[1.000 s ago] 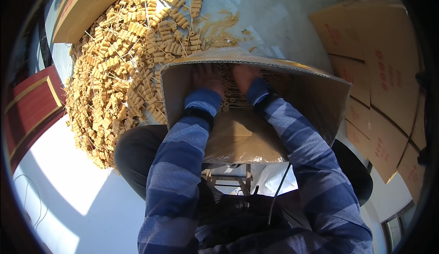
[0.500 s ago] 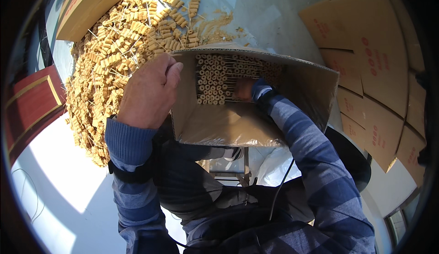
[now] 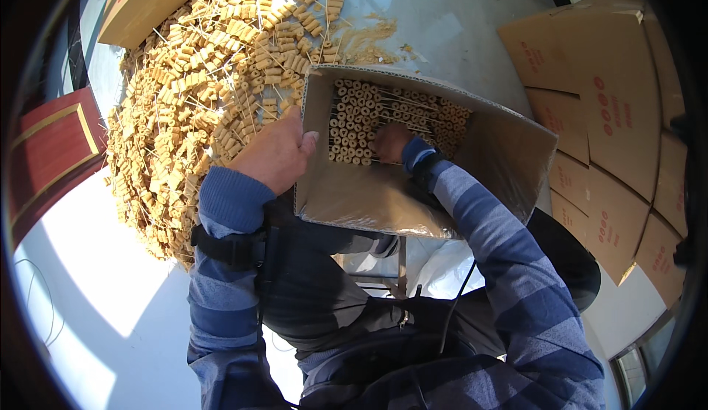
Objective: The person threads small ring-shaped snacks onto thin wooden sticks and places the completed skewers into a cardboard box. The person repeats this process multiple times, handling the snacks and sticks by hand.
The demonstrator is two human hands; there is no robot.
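Observation:
A cardboard box [image 3: 369,202] stands tilted in front of me, its open side toward me. Inside, ring-shaped tan pieces on thin sticks [image 3: 352,126] are packed in rows, ring ends facing up. My right hand [image 3: 392,143] reaches into the box, fingers curled down among the sticks; what they hold is hidden in shadow. My left hand [image 3: 274,150] is closed at the box's left wall, thumb over the edge and the other fingers mostly hidden outside it.
A large heap of the same stick pieces [image 3: 188,93] lies left of the box, crumbs [image 3: 369,37] beside it. Another carton [image 3: 151,1] stands at the back left, near a dark red panel [image 3: 55,155]. Flat cardboard sheets [image 3: 605,115] lean at the right. A cable crosses my lap.
The box has turned and shifted slightly right in view. My left hand has moved right and down along its left wall. My right hand stays inside among the sticks.

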